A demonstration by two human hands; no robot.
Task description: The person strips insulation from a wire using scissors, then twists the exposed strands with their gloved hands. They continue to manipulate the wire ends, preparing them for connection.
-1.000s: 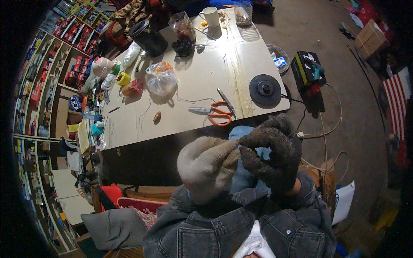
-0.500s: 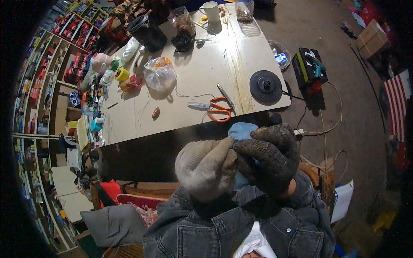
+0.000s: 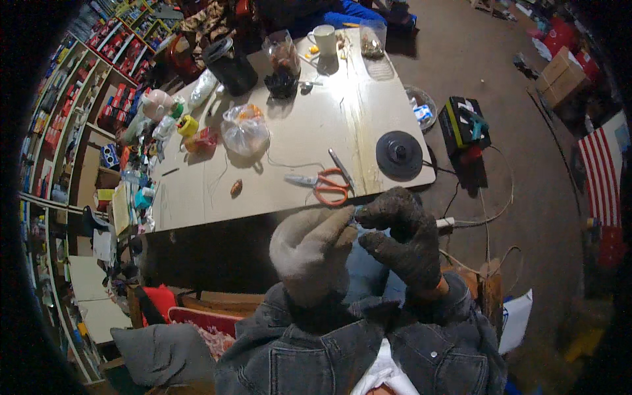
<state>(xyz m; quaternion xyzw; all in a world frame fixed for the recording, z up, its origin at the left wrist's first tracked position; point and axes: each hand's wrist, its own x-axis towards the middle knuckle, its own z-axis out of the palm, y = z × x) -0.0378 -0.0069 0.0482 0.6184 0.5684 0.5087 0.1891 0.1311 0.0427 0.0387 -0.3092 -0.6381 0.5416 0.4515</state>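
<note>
My left hand [image 3: 309,247], in a pale knit glove, is closed in a pinch in front of my chest. What its fingertips hold, if anything, is too small and hidden to name. Beside it my right hand [image 3: 405,240], in a dark grimy glove, curves in a C shape, fingers and thumb apart with blue cloth showing through the gap. Its upper fingertips are close to the left fingertips; whether they touch I cannot tell. On the table [image 3: 197,191] beyond lie orange-handled scissors [image 3: 331,187], a slim metal tool [image 3: 341,168] and a small brown lump [image 3: 236,188].
A knotted plastic bag [image 3: 246,135], a black bin-like container [image 3: 232,69], a white mug [image 3: 323,41] and a round black corded base [image 3: 399,157] stand on the table. A black box [image 3: 465,125] and cables are on the floor at right. Packed shelves [image 3: 72,125] line the left.
My right hand has opened its fingers and drawn slightly left and toward the left fingertips. The left hand stays pinched. The view has shifted, so the table appears a little lower.
</note>
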